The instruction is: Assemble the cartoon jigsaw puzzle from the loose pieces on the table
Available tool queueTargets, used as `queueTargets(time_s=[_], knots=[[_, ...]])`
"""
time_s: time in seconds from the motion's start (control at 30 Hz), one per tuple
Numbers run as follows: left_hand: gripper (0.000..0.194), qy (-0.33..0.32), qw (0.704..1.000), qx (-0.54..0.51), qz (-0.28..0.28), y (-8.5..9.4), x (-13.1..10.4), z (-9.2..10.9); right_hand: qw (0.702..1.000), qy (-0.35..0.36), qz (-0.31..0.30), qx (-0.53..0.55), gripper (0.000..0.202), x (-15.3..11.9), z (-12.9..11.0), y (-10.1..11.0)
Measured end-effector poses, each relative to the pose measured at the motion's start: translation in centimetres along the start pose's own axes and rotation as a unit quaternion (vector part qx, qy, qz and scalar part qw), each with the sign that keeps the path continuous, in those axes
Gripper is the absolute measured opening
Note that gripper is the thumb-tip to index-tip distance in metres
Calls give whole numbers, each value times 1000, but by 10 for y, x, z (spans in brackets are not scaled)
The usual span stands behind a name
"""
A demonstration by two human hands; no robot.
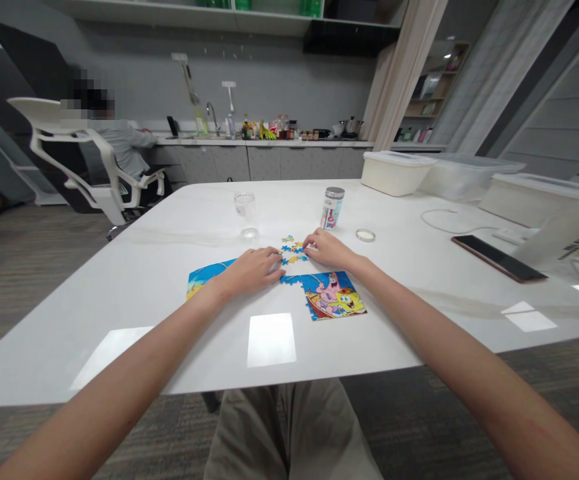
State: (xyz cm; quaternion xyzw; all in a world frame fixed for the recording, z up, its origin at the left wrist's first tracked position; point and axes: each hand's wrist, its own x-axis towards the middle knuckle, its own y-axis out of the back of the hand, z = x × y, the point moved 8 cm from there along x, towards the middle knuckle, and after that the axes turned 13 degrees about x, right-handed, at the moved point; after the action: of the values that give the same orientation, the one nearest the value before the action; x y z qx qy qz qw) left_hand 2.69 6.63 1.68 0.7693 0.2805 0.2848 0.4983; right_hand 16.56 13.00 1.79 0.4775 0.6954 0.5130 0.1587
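Observation:
Loose jigsaw puzzle pieces point(294, 259) in blue and yellow lie in a small group between my hands. My left hand point(254, 270) rests on the table at their left side, thumb apart from the fingers. It covers part of a joined puzzle section point(211, 272). My right hand point(328, 249) has its fingers curled at the right of the group, with the fingertips closed on a puzzle piece point(298, 247). Just below lies the joined right section of the puzzle point(334, 295), showing a pink and a yellow cartoon figure. A blue strip reaches from it towards my left thumb.
Behind the pieces stand a clear jar point(245, 217) and a printed can with a silver lid point(332, 208). A round lid point(365, 235) lies at right. Farther right are a dark phone-like slab point(499, 258), a cable and storage boxes point(394, 173). A person sits at the back left.

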Motion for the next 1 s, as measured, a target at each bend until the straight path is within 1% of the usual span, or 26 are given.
queueTargets(time_s=[0.17,0.37,0.63,0.73,0.83,1.0], knots=[[37,-3,1000,-1,6,-1,0,0,1000,13,-2,4,21,1,2,-1],[38,-1,1000,-14,-4,0,-1,0,1000,8,-19,22,19,3,4,-5],[38,-2,1000,-19,7,3,-1,0,1000,4,-28,-1,18,1,2,-3],[39,-2,1000,-21,2,1,-1,-1,1000,4,-25,-15,17,1,2,-1],[41,-2,1000,-29,0,-1,-1,-1,999,-7,-27,-28,17,1,5,0],[41,-1,999,-43,14,-1,-2,-1,999,-16,-47,-16,21,2,10,-1]])
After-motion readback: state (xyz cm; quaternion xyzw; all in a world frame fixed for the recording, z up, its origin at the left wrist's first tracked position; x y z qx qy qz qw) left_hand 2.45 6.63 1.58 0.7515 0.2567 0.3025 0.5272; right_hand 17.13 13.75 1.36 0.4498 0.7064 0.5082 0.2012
